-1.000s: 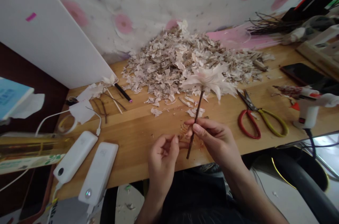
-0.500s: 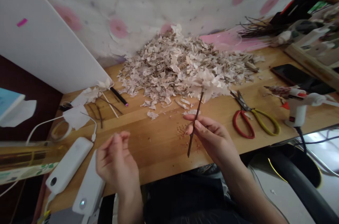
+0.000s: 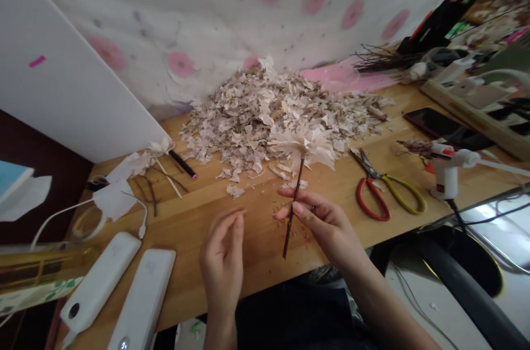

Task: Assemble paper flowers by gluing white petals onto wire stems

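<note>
Right hand [image 3: 321,223] pinching the twig stem [image 3: 292,223] of a pale, papery flower [image 3: 300,146] between thumb and fingertips, stem tilted, its lower end pointing down toward the wooden workbench [image 3: 265,261]. Flower head held above the table, overlapping the front edge of a large heap of papery scraps [image 3: 256,118] in view. Left hand [image 3: 223,253] raised and empty, fingers slightly curled and loosely together, near the right hand but not touching it or the stem. Loose flecks scattered on the wood below the hands. To the right: scissors with red and yellow handles [image 3: 383,195], a white hot glue gun [image 3: 445,173] and a dark smartphone [image 3: 439,129]. To the left: a smaller pale flower [image 3: 161,146] beside a black marker [image 3: 182,164], with a roll of tape [image 3: 86,223] nearer the edge. Two white power banks [image 3: 99,278] [image 3: 143,300] lie at the near left. A bundle of dark twigs [image 3: 381,60] lies at the far right, against the pink-spotted wall covering [image 3: 180,63].
</note>
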`<state>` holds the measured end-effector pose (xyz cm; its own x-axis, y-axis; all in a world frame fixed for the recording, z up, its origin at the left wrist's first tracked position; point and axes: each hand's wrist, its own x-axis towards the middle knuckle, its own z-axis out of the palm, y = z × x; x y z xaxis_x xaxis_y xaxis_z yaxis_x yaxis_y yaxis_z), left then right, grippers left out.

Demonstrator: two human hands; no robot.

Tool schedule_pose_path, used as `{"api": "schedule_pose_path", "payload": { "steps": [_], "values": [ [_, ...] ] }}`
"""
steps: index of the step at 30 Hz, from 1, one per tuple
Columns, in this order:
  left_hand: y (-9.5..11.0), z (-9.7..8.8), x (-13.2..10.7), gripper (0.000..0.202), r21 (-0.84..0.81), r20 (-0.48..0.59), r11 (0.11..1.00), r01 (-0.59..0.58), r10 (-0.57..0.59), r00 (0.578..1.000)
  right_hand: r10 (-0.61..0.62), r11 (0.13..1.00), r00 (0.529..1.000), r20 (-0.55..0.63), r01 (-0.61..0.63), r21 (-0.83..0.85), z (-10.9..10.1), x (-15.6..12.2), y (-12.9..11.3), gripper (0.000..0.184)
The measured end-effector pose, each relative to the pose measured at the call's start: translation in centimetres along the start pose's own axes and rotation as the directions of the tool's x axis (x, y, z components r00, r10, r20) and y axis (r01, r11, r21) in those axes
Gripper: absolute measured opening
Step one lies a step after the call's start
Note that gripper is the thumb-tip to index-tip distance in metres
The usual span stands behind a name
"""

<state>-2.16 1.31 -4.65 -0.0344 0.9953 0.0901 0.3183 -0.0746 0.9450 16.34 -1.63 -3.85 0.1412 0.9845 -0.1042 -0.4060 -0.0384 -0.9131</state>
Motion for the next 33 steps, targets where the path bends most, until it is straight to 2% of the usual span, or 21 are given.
{"api": "schedule_pose_path", "payload": {
  "steps": [2, 5, 9, 12, 16, 18, 20, 22, 25, 27, 29, 31, 33],
  "values": [
    [1.4, 0.6, -0.7, 0.026, 0.061, 0.122, 0.996, -0.058, 0.05, 0.991, -0.017, 1.0, 1.0, 0.023, 0.017, -0.003, 0.2, -0.1, -0.1, 0.029],
    [3.2, 1.7, -1.5, 0.028, 0.048, 0.275, 0.993, -0.108, 0.091, 0.957, 0.0, 1.0, 0.998, 0.061, 0.0, 0.009, 0.6, -0.2, -0.2, 0.03],
    [3.8, 2.8, -1.8, 0.031, 0.029, 0.364, 0.998, -0.056, 0.042, 0.931, 0.027, 1.0, 0.998, 0.056, -0.027, -0.005, 0.9, -0.5, -0.1, 0.038],
    [3.4, 3.0, -1.9, 0.036, 0.009, 0.359, 1.0, 0.011, -0.013, 0.933, 0.018, 1.0, 0.999, 0.027, -0.017, -0.014, 1.1, -0.6, 0.3, 0.043],
    [2.9, 3.3, -2.3, 0.026, -0.027, 0.345, 0.994, 0.11, -0.094, 0.934, -0.034, 0.994, 0.993, -0.117, 0.022, -0.105, 1.3, -0.6, 0.4, 0.036],
    [2.6, 3.4, -2.7, 0.023, -0.047, 0.35, 0.986, 0.163, -0.136, 0.927, -0.08, 0.982, 0.985, -0.151, 0.052, -0.184, 1.2, -0.5, 0.1, 0.035],
    [2.1, 3.3, -3.0, 0.024, -0.041, 0.375, 0.981, 0.191, -0.162, 0.913, -0.107, 0.969, 0.987, -0.124, 0.075, -0.237, 1.0, -0.5, -0.2, 0.036],
    [1.8, 3.0, -3.0, 0.025, -0.022, 0.371, 0.984, 0.174, -0.154, 0.916, -0.127, 0.964, 0.987, -0.099, 0.1, -0.245, 0.7, -0.5, -0.4, 0.037],
    [2.0, 2.6, -2.3, 0.034, -0.043, 0.249, 0.986, 0.158, -0.143, 0.958, -0.173, 0.96, 0.98, -0.094, 0.147, -0.238, 0.3, -0.6, -0.3, 0.041],
    [2.7, 2.5, -1.5, 0.038, -0.111, 0.174, 0.977, 0.181, -0.16, 0.972, -0.186, 0.951, 0.981, -0.051, 0.167, -0.26, 0.2, -0.8, -0.3, 0.047],
    [3.8, 2.8, -0.6, 0.038, -0.194, 0.196, 0.964, 0.183, -0.144, 0.97, -0.171, 0.944, 0.985, 0.027, 0.171, -0.281, 0.4, -1.1, -0.4, 0.05],
    [4.9, 3.2, 0.1, 0.035, -0.256, 0.269, 0.955, 0.152, -0.081, 0.96, -0.145, 0.943, 0.984, 0.102, 0.168, -0.288, 0.7, -1.5, -0.6, 0.05],
    [5.5, 3.5, 0.5, 0.028, -0.276, 0.268, 0.956, 0.103, -0.026, 0.963, -0.138, 0.943, 0.978, 0.153, 0.177, -0.282, 1.1, -2.0, -0.8, 0.048]
  ]
}}
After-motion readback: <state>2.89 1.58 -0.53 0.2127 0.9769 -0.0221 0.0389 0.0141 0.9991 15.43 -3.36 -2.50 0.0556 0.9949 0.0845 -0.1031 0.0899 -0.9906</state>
